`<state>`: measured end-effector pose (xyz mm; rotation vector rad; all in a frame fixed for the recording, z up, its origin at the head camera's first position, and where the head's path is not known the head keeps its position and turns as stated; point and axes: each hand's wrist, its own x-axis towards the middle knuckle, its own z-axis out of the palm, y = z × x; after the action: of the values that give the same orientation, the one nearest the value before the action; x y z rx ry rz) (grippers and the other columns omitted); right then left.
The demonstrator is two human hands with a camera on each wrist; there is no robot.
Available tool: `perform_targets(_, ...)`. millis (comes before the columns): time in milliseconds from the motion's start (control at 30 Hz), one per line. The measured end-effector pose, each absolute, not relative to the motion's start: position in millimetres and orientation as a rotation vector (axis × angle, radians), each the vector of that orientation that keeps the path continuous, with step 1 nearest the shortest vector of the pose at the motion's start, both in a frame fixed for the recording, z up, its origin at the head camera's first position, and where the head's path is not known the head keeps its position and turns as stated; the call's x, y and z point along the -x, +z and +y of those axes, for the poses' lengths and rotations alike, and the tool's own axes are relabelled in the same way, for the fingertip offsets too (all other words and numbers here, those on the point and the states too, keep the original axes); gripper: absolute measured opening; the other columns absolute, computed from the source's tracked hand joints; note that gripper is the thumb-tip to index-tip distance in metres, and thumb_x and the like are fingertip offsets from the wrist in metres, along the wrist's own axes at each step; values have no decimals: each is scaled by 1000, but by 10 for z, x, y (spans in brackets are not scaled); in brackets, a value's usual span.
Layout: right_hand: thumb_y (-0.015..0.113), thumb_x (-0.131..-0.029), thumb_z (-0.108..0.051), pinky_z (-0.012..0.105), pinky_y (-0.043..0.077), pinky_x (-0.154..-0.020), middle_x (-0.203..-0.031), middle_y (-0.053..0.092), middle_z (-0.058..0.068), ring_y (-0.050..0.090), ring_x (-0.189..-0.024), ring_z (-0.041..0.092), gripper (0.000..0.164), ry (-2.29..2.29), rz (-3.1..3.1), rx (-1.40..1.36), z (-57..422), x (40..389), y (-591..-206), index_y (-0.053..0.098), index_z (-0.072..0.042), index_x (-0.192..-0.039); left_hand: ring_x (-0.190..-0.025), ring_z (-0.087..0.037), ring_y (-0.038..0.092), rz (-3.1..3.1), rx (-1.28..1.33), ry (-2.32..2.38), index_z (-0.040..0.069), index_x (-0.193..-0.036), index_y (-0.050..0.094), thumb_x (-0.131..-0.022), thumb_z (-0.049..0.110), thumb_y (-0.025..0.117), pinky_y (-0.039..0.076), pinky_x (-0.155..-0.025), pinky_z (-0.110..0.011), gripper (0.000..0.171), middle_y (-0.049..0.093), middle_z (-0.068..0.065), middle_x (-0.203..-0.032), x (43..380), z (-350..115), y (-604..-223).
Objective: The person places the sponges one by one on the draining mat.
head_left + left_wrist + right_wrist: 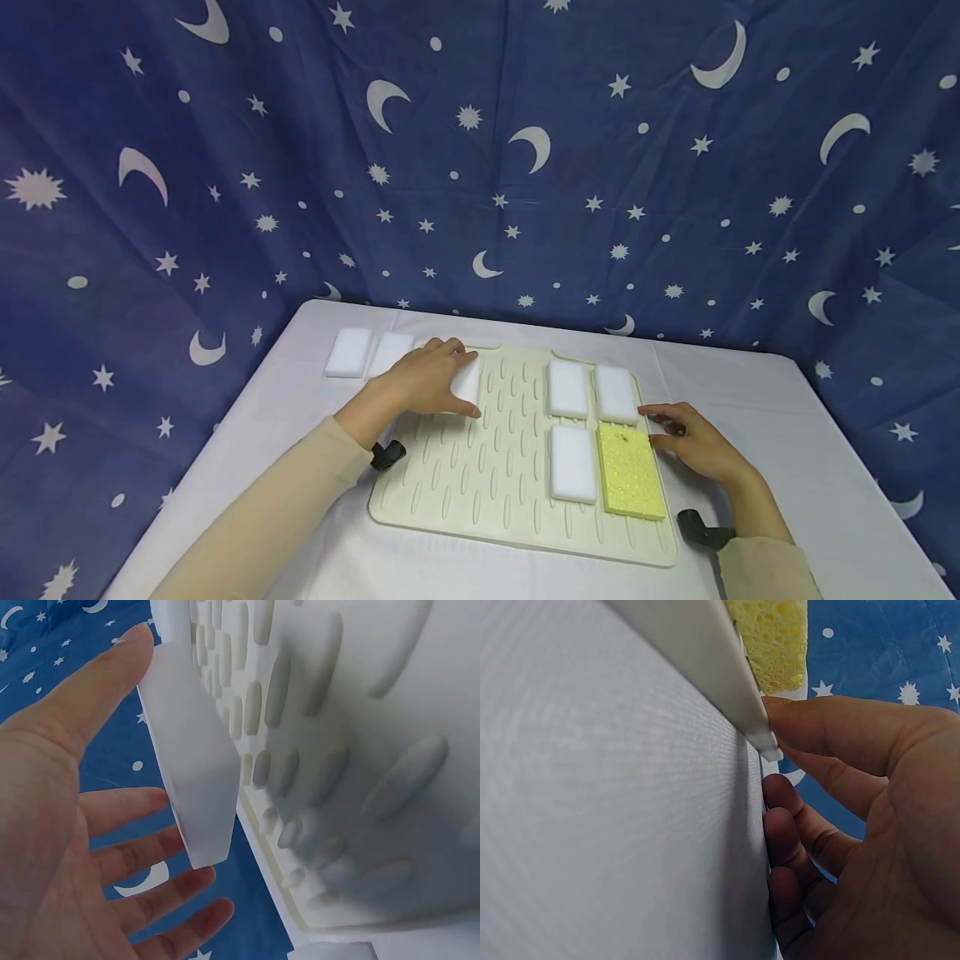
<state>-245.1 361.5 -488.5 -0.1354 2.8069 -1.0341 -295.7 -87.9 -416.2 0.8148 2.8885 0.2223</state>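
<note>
Now our left hand pinches a white rectangular foam block over the rear left of a cream ridged mat; our right hand (fingers and thumb apart) touches the mat's edge beside a yellow porous sponge.

Dark blue curtain all across the far side, continuing along the left and right sides of the desk. Printed all over in pale white: crescent moons, pointed stars, spiky bursts and round dots. Gently rippled, with soft upright folds near the top middle. Brighter blue in both wrist views, with the same print. Under the curtain's far stretch, a white-covered desktop, rounded at the far left and far right corners. Faintly creased near the far edge, and finely woven in close-up from the right wrist.
</note>
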Motion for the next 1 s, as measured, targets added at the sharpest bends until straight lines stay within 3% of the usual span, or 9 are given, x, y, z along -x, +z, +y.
perform_targets(433, 76, -91, -20, 35, 46, -82, -128, 56, 17, 50, -108, 29, 49, -1043, 2806, 146, 3615, 2452, -4881, 66, -12, -137, -136, -33, 49, 2912, -848, 222, 14, -157, 46, -80, 73, 74, 47, -107, -50, 101, 50, -8, -151, 3006, -694, -4191)
perform_targets(1000, 76, -92, -22, 35, 45, -80, -129, 55, 17, 49, -107, 29, 49, -1060, 2802, 143, 3629, 2456, -4896, 66, -12, -138, -152, -33, 35, 2896, -807, 222, 15, -160, 41, -86, 71, 69, 35, -122, -51, 98, 37, -10, -166, 3056, -381, -4272)
